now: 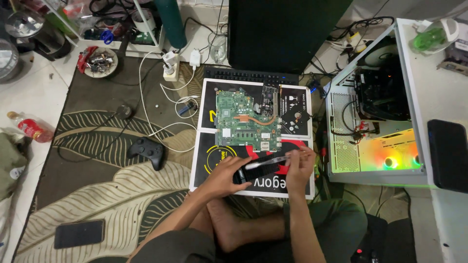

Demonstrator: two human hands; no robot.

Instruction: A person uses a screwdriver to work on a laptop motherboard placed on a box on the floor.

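My left hand (227, 172) presses down on a small black part (258, 171) that lies on a black, white and red cardboard box (209, 160). My right hand (299, 168) holds a thin silver tool (265, 162), its tip pointing left over the black part. Just beyond my hands lies a green laptop motherboard (243, 121) with a copper heat pipe and a black fan (295, 117). I sit cross-legged on the floor, with a bare foot below the box.
An open white computer case (375, 131) with glowing fans stands at the right. A black game controller (146, 150), white cables and a power strip (170, 65) lie on the leaf-patterned rug. A phone (79, 234) lies at the lower left, a keyboard (251, 76) and dark monitor behind.
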